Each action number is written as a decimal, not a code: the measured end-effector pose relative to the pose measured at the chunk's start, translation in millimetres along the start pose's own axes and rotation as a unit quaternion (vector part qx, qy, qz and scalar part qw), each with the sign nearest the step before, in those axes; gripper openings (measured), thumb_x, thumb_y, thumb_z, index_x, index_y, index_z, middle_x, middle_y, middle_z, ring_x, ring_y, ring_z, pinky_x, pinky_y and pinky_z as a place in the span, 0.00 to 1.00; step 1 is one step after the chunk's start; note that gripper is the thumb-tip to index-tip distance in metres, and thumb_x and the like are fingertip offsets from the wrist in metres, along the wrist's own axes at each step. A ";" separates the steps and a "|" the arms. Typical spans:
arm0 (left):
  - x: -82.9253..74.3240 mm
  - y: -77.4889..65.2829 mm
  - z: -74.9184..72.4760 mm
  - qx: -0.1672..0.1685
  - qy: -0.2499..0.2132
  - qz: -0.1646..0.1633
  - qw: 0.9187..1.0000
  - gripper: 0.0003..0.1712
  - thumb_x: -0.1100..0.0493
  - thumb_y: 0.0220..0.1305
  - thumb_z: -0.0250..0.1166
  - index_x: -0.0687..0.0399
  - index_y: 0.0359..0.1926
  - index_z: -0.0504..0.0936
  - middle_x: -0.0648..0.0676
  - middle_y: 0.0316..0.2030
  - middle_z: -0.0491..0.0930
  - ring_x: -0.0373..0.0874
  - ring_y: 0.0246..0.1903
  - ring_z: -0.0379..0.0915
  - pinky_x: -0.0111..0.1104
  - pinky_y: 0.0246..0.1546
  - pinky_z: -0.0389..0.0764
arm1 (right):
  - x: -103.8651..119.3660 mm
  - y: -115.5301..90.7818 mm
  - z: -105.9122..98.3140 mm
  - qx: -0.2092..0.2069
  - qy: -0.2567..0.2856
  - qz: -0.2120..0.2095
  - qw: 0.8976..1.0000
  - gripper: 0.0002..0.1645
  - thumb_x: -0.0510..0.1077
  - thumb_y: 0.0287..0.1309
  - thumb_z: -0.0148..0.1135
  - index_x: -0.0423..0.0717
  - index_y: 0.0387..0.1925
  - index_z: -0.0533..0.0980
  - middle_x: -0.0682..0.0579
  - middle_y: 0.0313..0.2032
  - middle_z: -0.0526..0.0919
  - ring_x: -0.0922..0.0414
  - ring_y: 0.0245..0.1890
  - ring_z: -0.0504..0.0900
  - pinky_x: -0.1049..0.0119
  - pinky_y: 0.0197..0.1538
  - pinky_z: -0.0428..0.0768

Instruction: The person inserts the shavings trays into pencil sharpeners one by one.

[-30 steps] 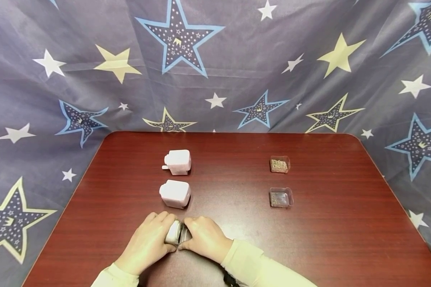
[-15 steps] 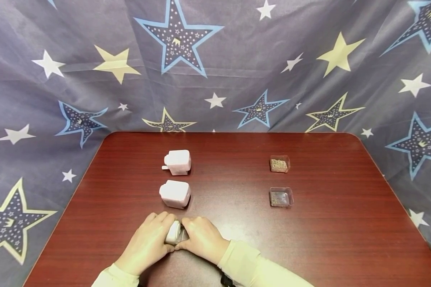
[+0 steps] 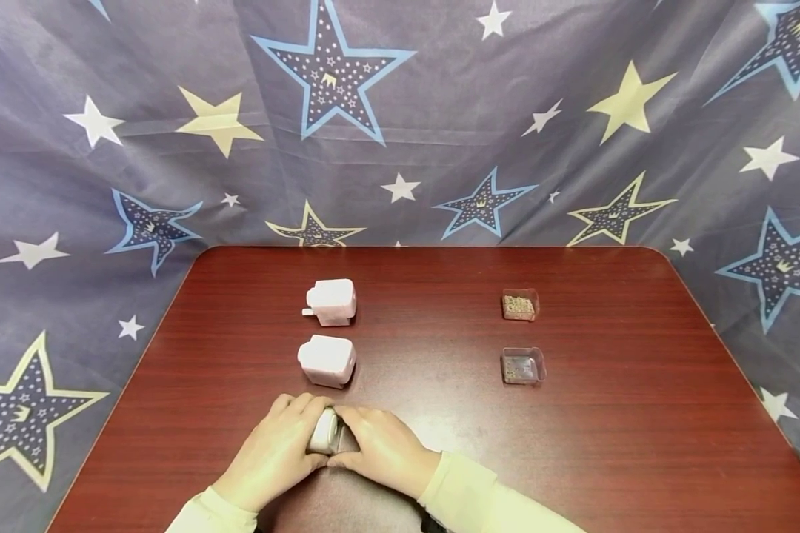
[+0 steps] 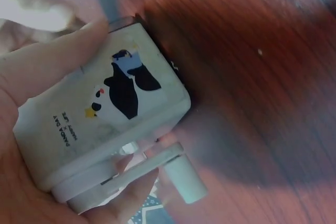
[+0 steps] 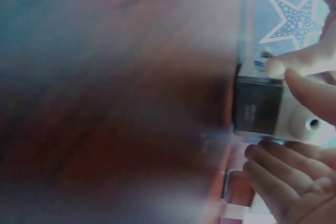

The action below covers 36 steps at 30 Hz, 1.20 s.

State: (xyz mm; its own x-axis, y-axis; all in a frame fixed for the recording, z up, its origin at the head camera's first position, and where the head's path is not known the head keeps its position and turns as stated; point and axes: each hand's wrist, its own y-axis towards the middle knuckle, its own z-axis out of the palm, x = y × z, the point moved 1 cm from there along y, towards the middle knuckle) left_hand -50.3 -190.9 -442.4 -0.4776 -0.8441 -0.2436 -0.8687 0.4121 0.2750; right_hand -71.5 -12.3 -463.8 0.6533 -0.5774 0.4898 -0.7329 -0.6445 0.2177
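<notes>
A white hand-crank pencil sharpener [image 4: 94, 114] with a panda print stands before the person; its crank [image 4: 136, 177] shows under the palm in the left wrist view. The left hand [image 3: 273, 448] grips the sharpener body, thumb on the near side, fingers over the far side. Facing the right hand [image 3: 390, 451], the dark see-through shavings drawer [image 5: 258, 107] sits in the sharpener's front, below a round pencil hole [image 5: 313, 124]. The right hand's straight fingers [image 5: 283, 177] and thumb are spread at either side of the drawer end; whether they touch it is hard to tell.
Two pink sharpeners [image 3: 328, 361] stand beyond the hands on the brown table [image 3: 607, 429]. Farther right lie two small clear drawers, the back one [image 3: 520, 305] with shavings, the front one [image 3: 522, 366] with a few bits. A starry curtain [image 3: 400, 148] hangs behind the table.
The drawer has gone leftward into the sharpener under the right hand, closing the dark gap. Since then the right hand has shifted slightly right and its fingers have spread. The left hand has kept its hold.
</notes>
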 end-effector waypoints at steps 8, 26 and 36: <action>-2.1 -1.1 -5.8 0.023 0.028 -0.030 0.999 0.41 0.46 0.31 0.81 0.51 0.52 0.81 0.49 0.46 0.79 0.53 0.47 0.73 0.49 0.34 0.79 | 3.0 -3.3 -21.3 -0.027 0.000 -0.020 0.999 0.36 0.56 0.53 0.69 0.41 0.59 0.78 0.51 0.50 0.88 0.58 0.48 0.86 0.65 0.50 0.82; -17.8 11.9 -21.1 -0.030 0.069 0.045 0.996 0.48 0.33 0.37 0.73 0.57 0.57 0.82 0.55 0.51 0.79 0.55 0.50 0.73 0.50 0.42 0.78 | -25.3 -2.0 -83.3 -0.059 -0.059 -0.041 0.996 0.40 0.58 0.48 0.71 0.38 0.59 0.79 0.44 0.51 0.87 0.49 0.49 0.86 0.54 0.48 0.84; -19.1 29.9 -37.2 -0.036 0.082 0.069 0.994 0.47 0.32 0.40 0.72 0.58 0.57 0.81 0.55 0.49 0.79 0.55 0.48 0.73 0.49 0.43 0.78 | -49.6 -14.4 -108.8 -0.071 -0.091 -0.023 0.993 0.40 0.60 0.49 0.70 0.40 0.59 0.79 0.45 0.51 0.87 0.49 0.50 0.85 0.52 0.46 0.84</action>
State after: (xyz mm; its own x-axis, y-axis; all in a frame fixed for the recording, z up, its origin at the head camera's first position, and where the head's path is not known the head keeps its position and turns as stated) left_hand -62.2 -175.3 -395.0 -0.5581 -0.8286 -0.0449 -0.7818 0.5070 0.3629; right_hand -114.1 80.1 -399.3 0.7008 -0.6381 0.3190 -0.7124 -0.6028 0.3593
